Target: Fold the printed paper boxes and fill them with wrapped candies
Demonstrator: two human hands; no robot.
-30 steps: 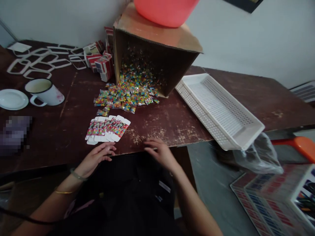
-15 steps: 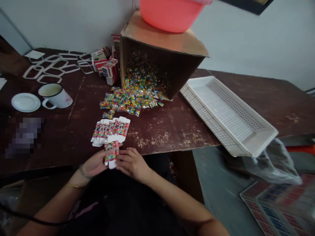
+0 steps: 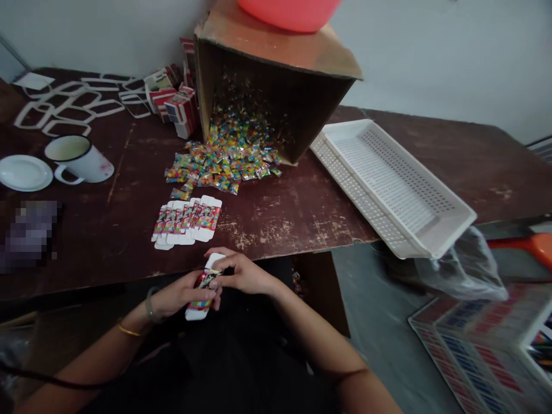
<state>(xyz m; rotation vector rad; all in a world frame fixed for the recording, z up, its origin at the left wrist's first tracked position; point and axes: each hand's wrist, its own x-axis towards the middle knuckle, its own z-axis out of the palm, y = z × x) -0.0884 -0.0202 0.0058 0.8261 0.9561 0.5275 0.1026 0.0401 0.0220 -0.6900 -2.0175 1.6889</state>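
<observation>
A small red printed carton (image 3: 201, 298) with white end flaps is held over my lap, in front of the table edge. My left hand (image 3: 183, 294) grips its lower part between thumb and fingers. At its upper end, my right hand (image 3: 242, 272) pinches the carton near the white flap. Just beyond my hands, several flat red-and-white cartons (image 3: 208, 217) lie overlapping in a row on the table. Behind them, a heap of small clear packets of colourful candy (image 3: 224, 167) spills from a cardboard box (image 3: 276, 49) lying on its side.
A white perforated tray (image 3: 401, 184) juts over the table edge at right. A mug (image 3: 84, 161) and a white lid (image 3: 26, 173) stand at left, white-edged frames (image 3: 71, 115) behind. A pink basin (image 3: 293, 11) sits on the box; a clear plastic bag (image 3: 468, 267) hangs under the tray.
Both hands have drawn the carton down and slightly right, away from the row of cartons. The carton is now tilted, and my right hand has shifted to its upper end.
</observation>
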